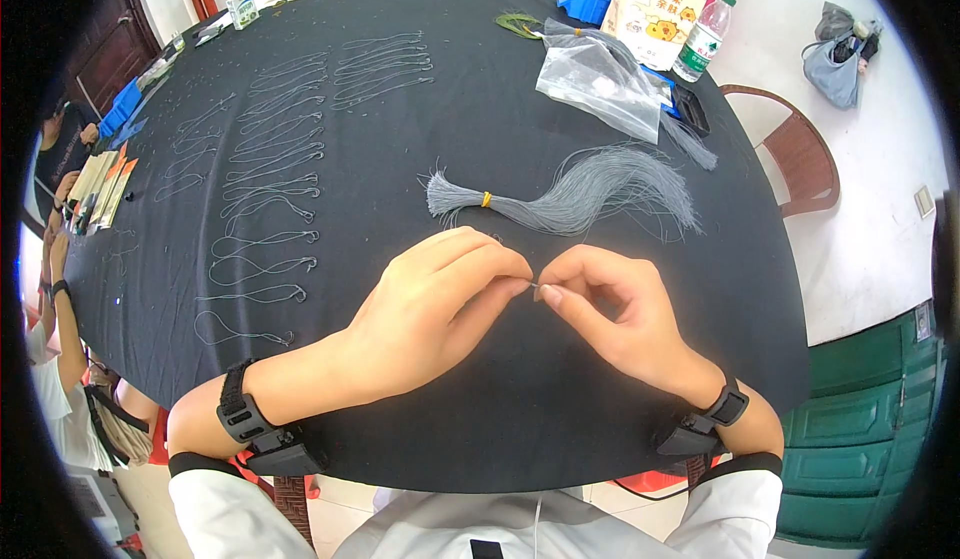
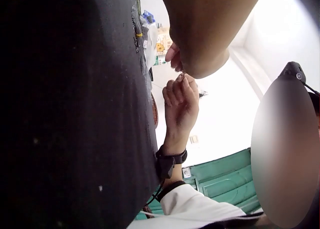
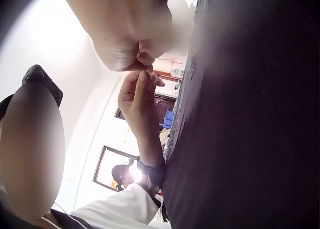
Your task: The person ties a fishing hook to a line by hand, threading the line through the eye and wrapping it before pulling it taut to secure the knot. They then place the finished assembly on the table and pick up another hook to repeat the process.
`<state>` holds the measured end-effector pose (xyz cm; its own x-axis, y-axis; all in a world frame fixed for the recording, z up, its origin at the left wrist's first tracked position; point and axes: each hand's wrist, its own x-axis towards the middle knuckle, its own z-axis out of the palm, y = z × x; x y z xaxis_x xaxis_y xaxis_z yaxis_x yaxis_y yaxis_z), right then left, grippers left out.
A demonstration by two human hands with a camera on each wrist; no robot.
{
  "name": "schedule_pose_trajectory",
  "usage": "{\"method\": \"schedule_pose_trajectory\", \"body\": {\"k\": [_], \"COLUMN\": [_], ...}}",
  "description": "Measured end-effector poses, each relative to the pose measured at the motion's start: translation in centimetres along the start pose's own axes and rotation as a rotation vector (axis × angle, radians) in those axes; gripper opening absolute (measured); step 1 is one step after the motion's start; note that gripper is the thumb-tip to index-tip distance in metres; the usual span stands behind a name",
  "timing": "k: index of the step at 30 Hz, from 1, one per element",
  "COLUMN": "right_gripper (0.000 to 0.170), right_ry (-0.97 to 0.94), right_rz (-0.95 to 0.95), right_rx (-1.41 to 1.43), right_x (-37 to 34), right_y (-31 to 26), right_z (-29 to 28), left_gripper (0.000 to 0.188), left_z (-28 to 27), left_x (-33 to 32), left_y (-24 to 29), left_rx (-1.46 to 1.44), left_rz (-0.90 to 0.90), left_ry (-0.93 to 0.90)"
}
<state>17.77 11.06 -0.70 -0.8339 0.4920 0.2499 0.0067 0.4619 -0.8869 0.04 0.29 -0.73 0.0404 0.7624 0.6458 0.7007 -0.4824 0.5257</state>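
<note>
My left hand (image 1: 440, 294) and right hand (image 1: 625, 304) meet fingertip to fingertip above the black-covered table. Between them they pinch a short visible bit of thin grey thread (image 1: 534, 285), thumb against forefinger on each side. Most of the thread is hidden by the fingers, and I cannot tell whether it is being knotted. Just beyond the hands lies a thick bundle of grey threads (image 1: 600, 194), bound near its left end by a yellow band (image 1: 487, 200). The right wrist view shows the left hand (image 3: 140, 96) in side view, its fingertips close to the other hand's.
Rows of thread loops (image 1: 265, 267) with small knotted ends lie to the left. At the back right are a clear plastic bag (image 1: 600, 89), a water bottle (image 1: 705, 39), a tissue pack (image 1: 655, 4) and a blue basket (image 1: 585, 1). Other people sit at the left edge.
</note>
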Motion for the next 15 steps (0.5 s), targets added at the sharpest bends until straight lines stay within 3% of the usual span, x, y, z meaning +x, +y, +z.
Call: {"method": "schedule_pose_trajectory", "body": {"k": [5, 15], "right_gripper": [0.006, 0.015], "right_ry": [0.017, -0.159], "right_rz": [0.036, 0.347], "right_rx": [-0.039, 0.56], "right_x": [-0.2, -0.2], "right_y": [-0.6, -1.8], "right_z": [0.1, -0.2], "left_gripper": [0.015, 0.02], "left_z": [0.0, 0.3], "left_x": [-0.1, -0.2], "left_y": [0.1, 0.0], "left_rx": [0.028, 0.075], "left_rz": [0.015, 0.128], "left_ry": [0.01, 0.094]}}
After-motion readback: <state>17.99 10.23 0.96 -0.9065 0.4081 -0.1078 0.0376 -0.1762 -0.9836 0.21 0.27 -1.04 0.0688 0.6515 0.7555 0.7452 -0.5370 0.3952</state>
